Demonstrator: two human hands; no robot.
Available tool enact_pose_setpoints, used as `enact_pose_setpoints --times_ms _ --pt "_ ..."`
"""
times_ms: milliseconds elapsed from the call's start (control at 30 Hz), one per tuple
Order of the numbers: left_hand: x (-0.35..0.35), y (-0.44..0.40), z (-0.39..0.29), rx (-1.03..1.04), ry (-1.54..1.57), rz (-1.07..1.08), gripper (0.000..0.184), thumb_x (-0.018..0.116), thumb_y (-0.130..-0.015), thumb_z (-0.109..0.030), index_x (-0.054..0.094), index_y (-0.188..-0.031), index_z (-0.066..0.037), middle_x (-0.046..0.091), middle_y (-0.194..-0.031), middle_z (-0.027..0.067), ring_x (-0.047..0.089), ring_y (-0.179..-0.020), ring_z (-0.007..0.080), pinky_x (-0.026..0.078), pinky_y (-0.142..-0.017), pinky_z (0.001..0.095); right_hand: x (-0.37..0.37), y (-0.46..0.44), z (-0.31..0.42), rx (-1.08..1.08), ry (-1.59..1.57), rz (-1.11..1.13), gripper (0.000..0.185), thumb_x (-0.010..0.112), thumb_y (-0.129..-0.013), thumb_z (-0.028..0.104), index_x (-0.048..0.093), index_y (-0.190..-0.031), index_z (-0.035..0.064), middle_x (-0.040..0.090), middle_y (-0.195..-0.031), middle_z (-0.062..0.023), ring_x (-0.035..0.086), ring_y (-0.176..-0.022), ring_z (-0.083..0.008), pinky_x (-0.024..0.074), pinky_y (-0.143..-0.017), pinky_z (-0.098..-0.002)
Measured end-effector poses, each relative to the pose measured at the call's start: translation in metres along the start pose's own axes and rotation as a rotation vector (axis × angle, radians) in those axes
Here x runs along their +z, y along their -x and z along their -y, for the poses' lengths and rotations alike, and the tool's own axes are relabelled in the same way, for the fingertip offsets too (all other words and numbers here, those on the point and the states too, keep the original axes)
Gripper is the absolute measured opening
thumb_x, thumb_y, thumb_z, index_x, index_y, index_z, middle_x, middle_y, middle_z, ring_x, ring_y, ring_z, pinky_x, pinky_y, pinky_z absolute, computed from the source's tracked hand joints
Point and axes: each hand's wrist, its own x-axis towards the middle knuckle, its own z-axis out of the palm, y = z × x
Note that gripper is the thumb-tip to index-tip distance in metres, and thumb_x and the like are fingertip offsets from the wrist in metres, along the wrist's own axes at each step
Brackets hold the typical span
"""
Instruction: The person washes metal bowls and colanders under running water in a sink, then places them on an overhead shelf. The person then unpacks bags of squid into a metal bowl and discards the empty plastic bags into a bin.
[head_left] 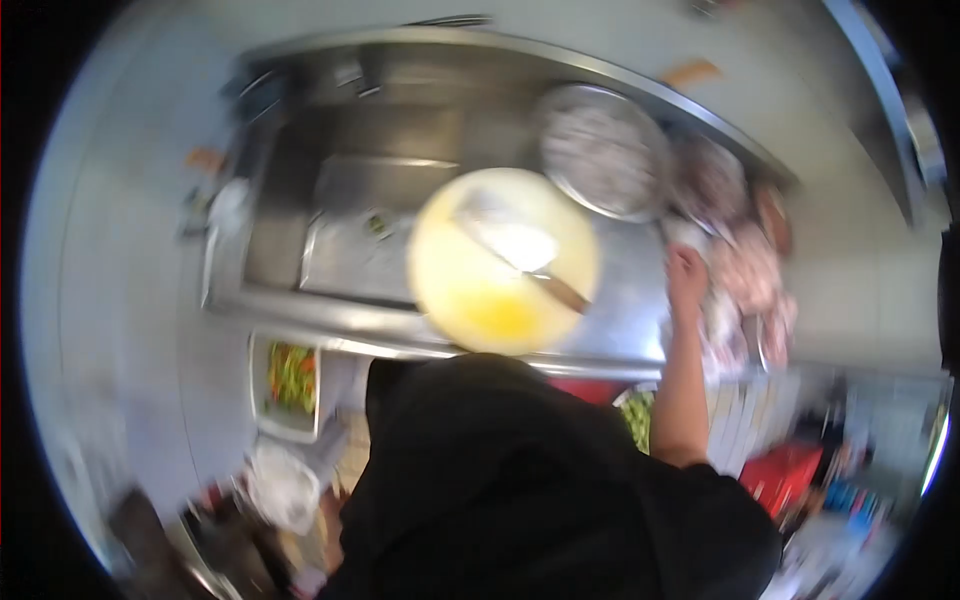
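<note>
My right hand (687, 275) reaches out over the right end of the steel counter, beside pale plastic bags (722, 315). Its fingers look curled in, but blur hides what they may hold. Left of it lies a round cream cutting board (440, 270) with a yellow patch near its front. A cleaver (500, 240) rests flat on the board, its wooden handle pointing to the lower right. My left hand is out of sight.
A round metal basin (605, 150) with pale contents stands behind the board, with a darker bowl (708, 180) to its right. Pinkish bagged food (748, 270) lies at the counter's right end. Below the counter's left side is a white tub of cut vegetables (290, 380).
</note>
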Motion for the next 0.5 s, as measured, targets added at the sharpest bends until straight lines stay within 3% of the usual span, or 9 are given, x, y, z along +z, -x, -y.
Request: enact_pose_setpoints --times_ms 33,67,167,267,300,333,367,467,500 --pt "-0.004 -0.001 -0.019 0.000 -0.037 -0.030 0.039 0.062 -0.085 -0.022 0.043 -0.118 -0.015 0.053 -0.102 0.0093 0.055 -0.083 0.0245 0.046 -0.061 0.0374 -0.016 -0.015 -0.035 -0.078 0.106 -0.102 0.012 0.057 -0.085 0.006 0.065 -0.092 0.0010 0.066 -0.084 -0.0072 0.061 -0.078 -0.0135 0.0499 -0.072 -0.0276" --pt "-0.003 -0.003 -0.037 0.016 -0.061 -0.071 0.035 0.061 -0.086 -0.023 0.044 -0.115 -0.013 0.053 -0.099 0.0092 0.055 -0.081 0.0238 0.046 -0.060 0.0363 -0.029 -0.015 -0.020 -0.063 0.269 -0.169 0.014 0.059 -0.082 0.011 0.066 -0.091 0.0006 0.068 -0.089 -0.0125 0.064 -0.081 -0.0197 0.0502 -0.076 -0.0306" --pt "-0.002 -0.004 -0.098 0.125 -0.051 -0.195 0.026 0.059 -0.088 -0.025 0.047 -0.107 -0.010 0.055 -0.090 0.0088 0.056 -0.074 0.0214 0.045 -0.056 0.0331 -0.050 -0.044 -0.061 0.087 0.406 -0.242 0.022 0.063 -0.079 0.018 0.066 -0.094 0.0016 0.068 -0.092 -0.0161 0.066 -0.087 -0.0280 0.0503 -0.079 -0.0367" --pt "0.014 0.003 -0.153 0.292 -0.022 -0.225 0.022 0.056 -0.091 -0.026 0.050 -0.099 -0.007 0.056 -0.081 0.0083 0.057 -0.068 0.0191 0.045 -0.052 0.0298 -0.048 -0.058 -0.078 0.278 0.614 -0.186 0.033 0.066 -0.075 0.023 0.065 -0.102 0.0032 0.064 -0.107 -0.0201 0.061 -0.101 -0.0347 0.0474 -0.089 -0.0411" --pt "0.018 0.007 -0.175 0.307 -0.022 -0.221 0.022 0.056 -0.091 -0.026 0.050 -0.099 -0.007 0.056 -0.081 0.0083 0.057 -0.068 0.0191 0.045 -0.052 0.0298 -0.041 -0.061 -0.084 0.103 0.734 -0.181 0.038 0.067 -0.075 0.023 0.063 -0.108 0.0039 0.061 -0.114 -0.0197 0.056 -0.109 -0.0335 0.0452 -0.093 -0.0408" --pt "0.036 0.012 -0.200 0.326 -0.022 -0.183 0.024 0.054 -0.092 -0.025 0.050 -0.106 -0.006 0.057 -0.087 0.0096 0.058 -0.072 0.0197 0.046 -0.056 0.0290 -0.032 -0.066 -0.088 -0.077 0.848 -0.175 0.044 0.068 -0.074 0.023 0.062 -0.114 0.0045 0.057 -0.120 -0.0193 0.052 -0.117 -0.0322 0.0429 -0.097 -0.0406" --pt "0.057 0.017 -0.225 0.346 -0.019 -0.145 0.027 0.053 -0.093 -0.024 0.049 -0.113 -0.006 0.058 -0.094 0.0109 0.058 -0.077 0.0202 0.047 -0.060 0.0282 -0.027 -0.076 -0.081 0.059 0.940 -0.056 0.063 0.070 -0.073 0.024 0.049 -0.129 0.0075 0.050 -0.129 -0.0197 0.045 -0.124 -0.0329 0.0396 -0.101 -0.0424" --pt "0.137 0.081 -0.265 0.573 -0.026 -0.141 0.040 0.051 -0.094 -0.023 0.043 -0.129 -0.005 0.051 -0.124 0.0150 0.056 -0.098 0.0240 0.049 -0.080 0.0299 -0.014 -0.090 -0.090 0.224 1.094 -0.028 0.076 0.071 -0.072 0.027 0.037 -0.138 0.0101 0.051 -0.127 -0.0208 0.046 -0.123 -0.0341 0.0397 -0.100 -0.0457" --pt "0.160 0.106 -0.273 0.589 -0.028 -0.132 0.040 0.051 -0.094 -0.023 0.043 -0.129 -0.005 0.051 -0.124 0.0150 0.056 -0.098 0.0240 0.049 -0.080 0.0299 -0.013 -0.092 -0.091 0.235 1.080 -0.034 0.076 0.071 -0.072 0.027 0.037 -0.138 0.0101 0.051 -0.127 -0.0208 0.046 -0.123 -0.0341 0.0397 -0.100 -0.0457"
